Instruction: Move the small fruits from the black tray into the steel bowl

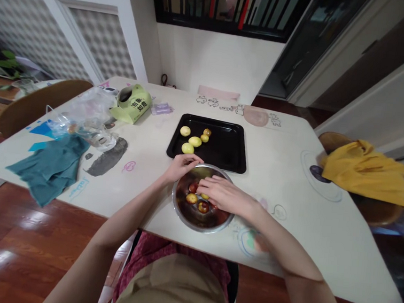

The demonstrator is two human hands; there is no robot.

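Small red-brown, jujube-like fruits point(191, 198) lie in a metal mixing bowl point(185, 214) near the front edge of the white table point(289, 164). The left hand point(182, 167) rests at the bowl's far-left rim, whether gripping cannot be told; the right hand point(222, 194) reaches inside, fingers curved over the fruits, any grasp hidden. The fruits should prove light, firm and smooth, slippery if wet, best held around their middles. Just beyond stands a black baking tray point(225, 144), its low raised edge enclosing yellow-green fruits point(195, 142). The widest room for moving lies rightward across the table.
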